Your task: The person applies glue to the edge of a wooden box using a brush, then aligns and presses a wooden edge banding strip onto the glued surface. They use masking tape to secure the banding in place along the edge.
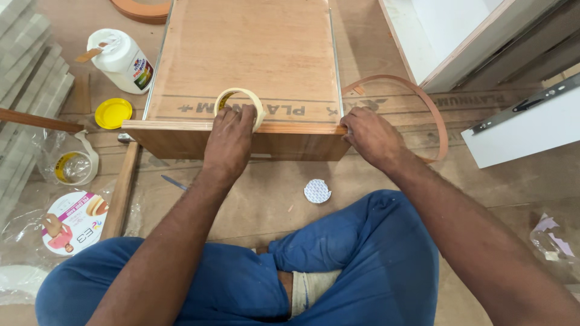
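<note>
On panel's near edge: L hand (229, 134) fingers grip tape roll (240, 106); R hand (370, 135) pinches edge strip (423, 99).

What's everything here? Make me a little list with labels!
Left hand: holds a tape roll on the wood box
Right hand: presses the box's front corner, touching a brown edge strip
Glue bottle: white, open, left of the box
Yellow cap: on the floor by the bottle
Second tape roll: in plastic wrap, far left
Round sticker: on the floor near the knees
</note>
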